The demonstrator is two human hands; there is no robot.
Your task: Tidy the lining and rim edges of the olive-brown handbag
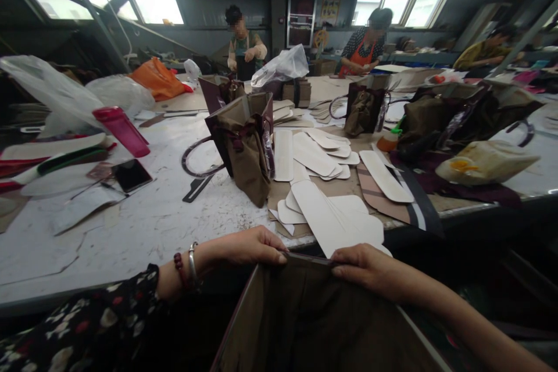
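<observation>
A dark brown bag panel [314,319] hangs below the table's front edge, close to me. My left hand [248,247] pinches its top edge at the left, fingers closed on the rim. My right hand [361,264] grips the same top edge at the right, thumb pressed along it. A beaded bracelet and a metal bangle sit on my left wrist. Just beyond my hands lies a stack of white shaped card pieces [335,215] on the white worktable [143,226].
A half-made brown bag [246,145] stands mid-table with more white card pieces [318,154] beside it. A phone [131,175] and a red bottle [122,131] lie at left. Finished bags [364,107] and plastic sacks [281,67] crowd the far side, where other people work.
</observation>
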